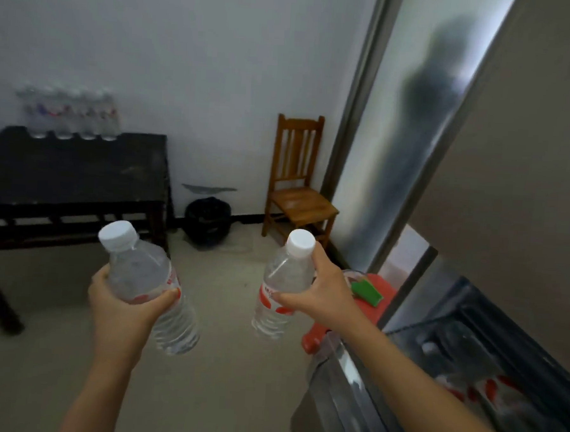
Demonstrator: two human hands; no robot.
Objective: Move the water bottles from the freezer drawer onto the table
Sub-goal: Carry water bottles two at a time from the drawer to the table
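left hand (120, 309) wraps left bottle (139, 267), right hand (325, 294) wraps right bottle (284, 275), right of table (81, 172); probably cold, slick, grip mid-body

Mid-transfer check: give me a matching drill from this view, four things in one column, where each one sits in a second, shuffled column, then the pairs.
Things
1. left-side clear plastic water bottle with white cap
2. row of clear water bottles
3. brown wooden chair
4. red-labelled bottles, blurred

Places
A. in the open freezer drawer
B. against the white wall, beside the frosted glass door
C. along the black table, at its far edge
D. gripped by the left hand

Pairs: 1-D, 2-C, 3-B, 4-A
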